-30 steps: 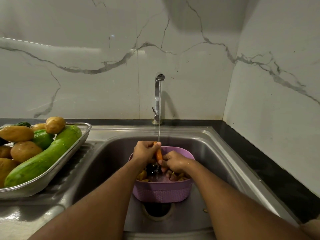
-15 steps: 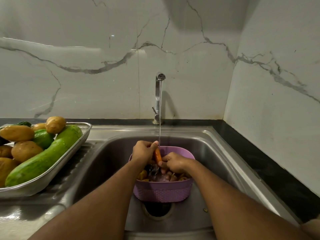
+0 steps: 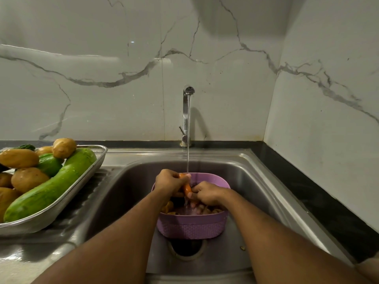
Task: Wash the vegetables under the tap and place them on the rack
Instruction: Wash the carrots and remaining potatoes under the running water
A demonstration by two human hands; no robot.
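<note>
Both hands meet over the purple basket (image 3: 192, 225), which stands in the steel sink (image 3: 131, 193) directly below the tap (image 3: 187, 111). The left hand (image 3: 169, 182) has its fingers curled round the upper end of an orange carrot (image 3: 187, 188); the right hand (image 3: 206, 194) grips its lower end. A thin stream of water (image 3: 187, 152) falls from the tap onto the carrot and runs down into the basket, where more vegetables lie — too dark and wet to name.

Left of the tap, on the draining board, a metal rack (image 3: 82, 191) holds potatoes (image 3: 28, 179), a long green cucumber (image 3: 51, 187) lying aslant, and a shorter green one behind it. Just in front of the basket the drain hole (image 3: 187, 248) shows — partly covered by it. White marble walls (image 3: 102, 78) stand behind and to the right of the tap. No writing can be read anywhere.
</note>
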